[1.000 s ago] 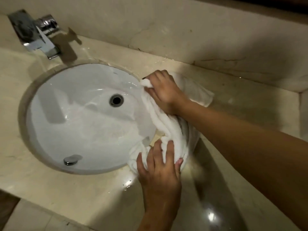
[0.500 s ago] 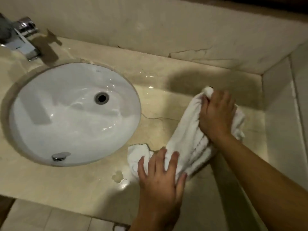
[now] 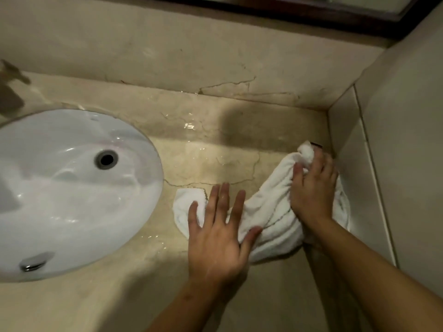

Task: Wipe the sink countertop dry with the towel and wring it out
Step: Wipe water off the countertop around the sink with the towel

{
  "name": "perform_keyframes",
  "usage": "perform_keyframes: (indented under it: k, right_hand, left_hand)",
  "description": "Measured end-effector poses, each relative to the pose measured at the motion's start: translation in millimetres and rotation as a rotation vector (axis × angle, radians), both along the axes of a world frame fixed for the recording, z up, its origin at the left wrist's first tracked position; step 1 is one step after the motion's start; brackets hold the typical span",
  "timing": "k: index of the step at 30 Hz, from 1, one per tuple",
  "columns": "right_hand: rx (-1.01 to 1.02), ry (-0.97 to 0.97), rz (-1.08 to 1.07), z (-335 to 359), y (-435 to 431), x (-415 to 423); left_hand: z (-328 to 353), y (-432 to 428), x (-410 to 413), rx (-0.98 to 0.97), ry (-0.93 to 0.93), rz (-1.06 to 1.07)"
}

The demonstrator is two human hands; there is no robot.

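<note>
Towel [image 3: 271,212], white and bunched, lay on the wet bench [image 3: 203,144] to the right of the sink [image 3: 60,188]. The left grip [image 3: 215,238] pressed flat on its left end, fingers straight and spread. The right grip [image 3: 311,188] clutched the bunched far end with curled fingers, beside the side wall [image 3: 354,176].

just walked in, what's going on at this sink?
A person is wiping the beige marble countertop to the right of the sink basin with a white towel. The left hand presses flat on the towel's nearer end, fingers straight. The right hand grips the bunched far end beside the side wall. Water glistens on the counter behind them. No wringing yet.
</note>
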State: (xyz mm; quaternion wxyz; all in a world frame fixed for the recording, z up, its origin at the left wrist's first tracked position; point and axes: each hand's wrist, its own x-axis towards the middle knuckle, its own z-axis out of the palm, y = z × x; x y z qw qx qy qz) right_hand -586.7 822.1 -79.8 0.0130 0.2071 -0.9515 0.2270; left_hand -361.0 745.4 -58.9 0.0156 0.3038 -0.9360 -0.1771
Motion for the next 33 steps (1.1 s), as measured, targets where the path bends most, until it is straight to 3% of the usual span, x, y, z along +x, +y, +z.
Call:
perform_keyframes:
  k: [8,10,15,19,23,25,28,31,33]
  right_hand:
    - [0.036,-0.040,0.404,16.6,-67.8,-44.9]
    - [0.054,-0.126,0.598,6.6,-143.8,-47.3]
    - [0.056,-0.027,0.819,18.8,-174.0,-45.8]
    - [0.061,-0.074,1.022,14.1,-232.7,-25.9]
    - [0.087,-0.049,1.176,17.6,-286.7,1.4]
    - [0.135,-0.033,1.173,24.2,-293.5,5.6]
    - [0.158,0.001,1.045,41.1,-266.9,5.2]
    - [0.078,-0.058,0.708,50.4,-208.7,19.3]
    - [0.089,-0.093,0.455,41.5,-165.9,45.2]
  left_hand:
    - [5.1,-17.1,-24.5,-0.003,-0.029,0.053]
    - [-13.6,-55.8,-32.7,-0.012,-0.016,0.191]
    - [-11.9,-47.9,-38.9,-0.086,0.021,0.236]
    - [-20.5,-50.0,-48.0,-0.130,0.071,0.411]
    - [-12.2,-42.6,-56.4,-0.003,0.135,0.552]
    - [-1.1,-52.5,-45.6,0.072,0.185,0.538]
    - [12.2,-97.4,-18.8,-0.020,0.246,0.457]
    - [24.3,-172.0,-16.8,0.005,0.259,0.338]
    - [27.1,-224.8,-32.7,0.050,0.092,0.118]
